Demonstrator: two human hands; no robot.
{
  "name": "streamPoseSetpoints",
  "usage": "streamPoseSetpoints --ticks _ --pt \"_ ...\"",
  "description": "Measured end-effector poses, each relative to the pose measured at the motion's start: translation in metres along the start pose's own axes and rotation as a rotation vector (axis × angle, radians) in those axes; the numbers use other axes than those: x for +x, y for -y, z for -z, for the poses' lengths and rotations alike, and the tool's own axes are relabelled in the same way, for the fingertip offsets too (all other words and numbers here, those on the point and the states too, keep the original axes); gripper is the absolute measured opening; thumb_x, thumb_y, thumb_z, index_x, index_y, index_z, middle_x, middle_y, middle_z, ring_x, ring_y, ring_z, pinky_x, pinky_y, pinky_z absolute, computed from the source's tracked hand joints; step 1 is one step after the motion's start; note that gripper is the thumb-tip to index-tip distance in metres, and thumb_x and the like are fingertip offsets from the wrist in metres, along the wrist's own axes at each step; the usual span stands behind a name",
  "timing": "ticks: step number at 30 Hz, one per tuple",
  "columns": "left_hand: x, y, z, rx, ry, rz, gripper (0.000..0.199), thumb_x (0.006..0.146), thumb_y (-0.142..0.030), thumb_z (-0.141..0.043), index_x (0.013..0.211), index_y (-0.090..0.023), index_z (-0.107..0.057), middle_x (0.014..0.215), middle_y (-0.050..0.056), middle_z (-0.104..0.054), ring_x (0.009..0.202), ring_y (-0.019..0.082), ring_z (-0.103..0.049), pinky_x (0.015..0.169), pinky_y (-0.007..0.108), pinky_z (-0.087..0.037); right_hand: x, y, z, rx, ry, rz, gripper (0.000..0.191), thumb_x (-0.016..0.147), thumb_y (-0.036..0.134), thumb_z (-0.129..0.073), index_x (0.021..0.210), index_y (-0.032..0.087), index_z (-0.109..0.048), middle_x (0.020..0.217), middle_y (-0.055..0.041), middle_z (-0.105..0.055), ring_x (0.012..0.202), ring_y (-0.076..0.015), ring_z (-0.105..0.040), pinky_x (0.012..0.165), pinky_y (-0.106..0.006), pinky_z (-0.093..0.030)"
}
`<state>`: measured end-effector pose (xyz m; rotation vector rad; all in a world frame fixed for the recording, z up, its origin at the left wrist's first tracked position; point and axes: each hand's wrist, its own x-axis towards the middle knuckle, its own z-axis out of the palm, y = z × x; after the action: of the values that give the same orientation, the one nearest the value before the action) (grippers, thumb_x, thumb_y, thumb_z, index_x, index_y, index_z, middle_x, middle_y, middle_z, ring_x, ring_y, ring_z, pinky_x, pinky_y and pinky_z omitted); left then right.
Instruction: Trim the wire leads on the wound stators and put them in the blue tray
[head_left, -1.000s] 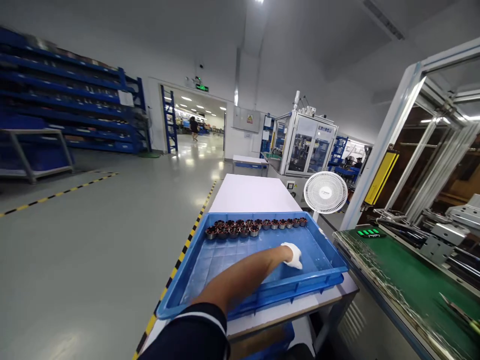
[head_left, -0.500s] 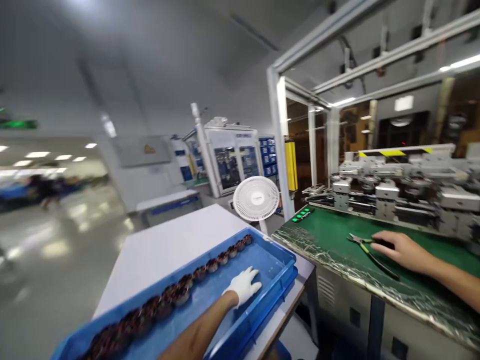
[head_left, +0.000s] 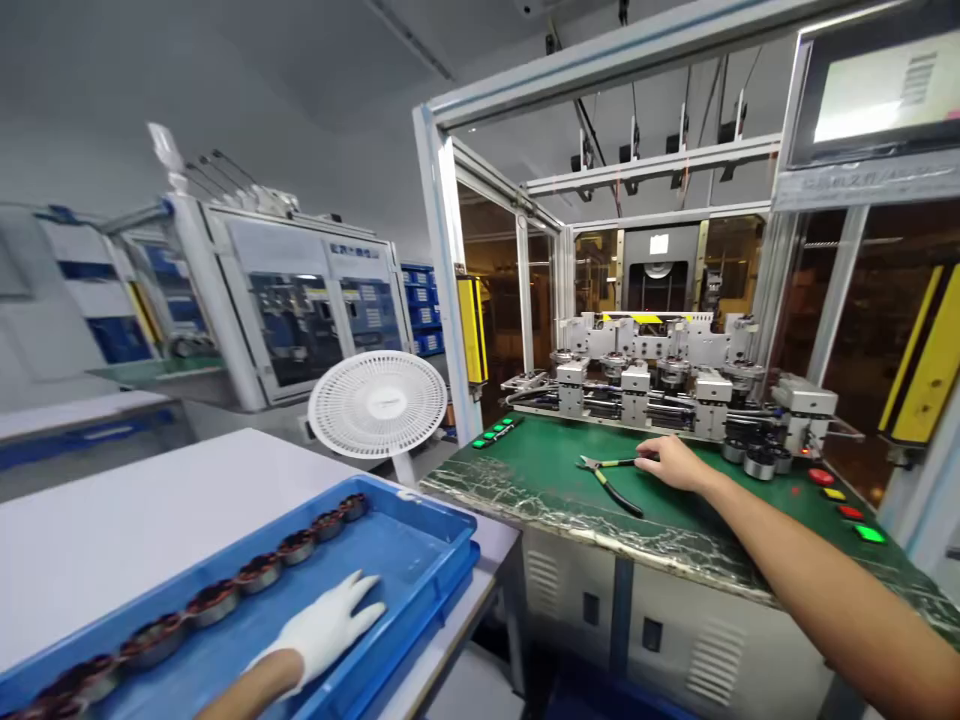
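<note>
My left hand (head_left: 326, 622), in a white glove, reaches over the blue tray (head_left: 431, 515) with its fingers spread and nothing in them. Beside it, motor stators (head_left: 259, 573) with reddish copper windings stand in a row along the tray's far side. On the green mat (head_left: 525, 465) lies a pair of wire cutters (head_left: 616, 490) with its handles apart, jaws pointing left. My bare right hand (head_left: 673, 463) has its fingers and thumb around the end of the upper handle; the fingertips are partly hidden.
A machine with clamp blocks (head_left: 636, 390) stands behind the mat, framed by aluminium posts. Several metal stators (head_left: 759, 460) sit at its right, near lit push buttons (head_left: 851, 512). A white fan (head_left: 379, 403) stands between the white table (head_left: 187, 510) and the machine.
The view has swung to the right, bringing the screen, buttons and stators on the mat into sight. My left hand stays spread over the tray; my right hand remains at the cutters' handle.
</note>
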<state>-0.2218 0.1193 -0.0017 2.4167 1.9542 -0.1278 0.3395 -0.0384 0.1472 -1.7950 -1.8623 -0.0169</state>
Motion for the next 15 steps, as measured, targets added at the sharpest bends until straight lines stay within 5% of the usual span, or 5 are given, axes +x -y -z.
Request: streamPoseSetpoints --ticks 6,10,15 --pt "-0.009 -0.003 0.007 -0.021 -0.001 -0.004 0.07 0.078 -0.062 -0.038 0.14 -0.032 -0.053 0.158 -0.002 -0.043 0.146 0.025 -0.042 0.124 0.04 -0.03 -0.003 -0.009 0.009 -0.024 -0.007 -0.061 0.031 0.087 0.032 -0.059 0.104 0.015 -0.077 0.106 -0.0111 -0.078 0.096 -0.0252 -0.072 0.09 -0.035 -0.054" --pt "-0.027 -0.011 0.018 -0.036 0.014 -0.065 0.069 0.085 -0.053 -0.037 0.146 -0.022 -0.051 0.161 0.006 -0.039 0.145 0.027 -0.043 0.123 0.04 -0.031 -0.001 -0.02 0.005 -0.063 -0.012 -0.042 0.04 0.087 0.039 -0.056 0.109 0.013 -0.077 0.115 -0.0143 -0.075 0.104 -0.0295 -0.07 0.097 -0.04 -0.053" --pt "-0.031 -0.01 0.022 -0.123 0.027 -0.067 0.074 0.086 -0.054 -0.045 0.15 -0.018 -0.047 0.164 0.013 -0.032 0.146 0.032 -0.04 0.121 0.042 -0.032 0.01 -0.049 0.003 -0.087 -0.008 -0.053 0.042 0.082 0.05 -0.055 0.101 0.021 -0.079 0.112 -0.0135 -0.076 0.105 -0.0349 -0.07 0.096 -0.044 -0.053"
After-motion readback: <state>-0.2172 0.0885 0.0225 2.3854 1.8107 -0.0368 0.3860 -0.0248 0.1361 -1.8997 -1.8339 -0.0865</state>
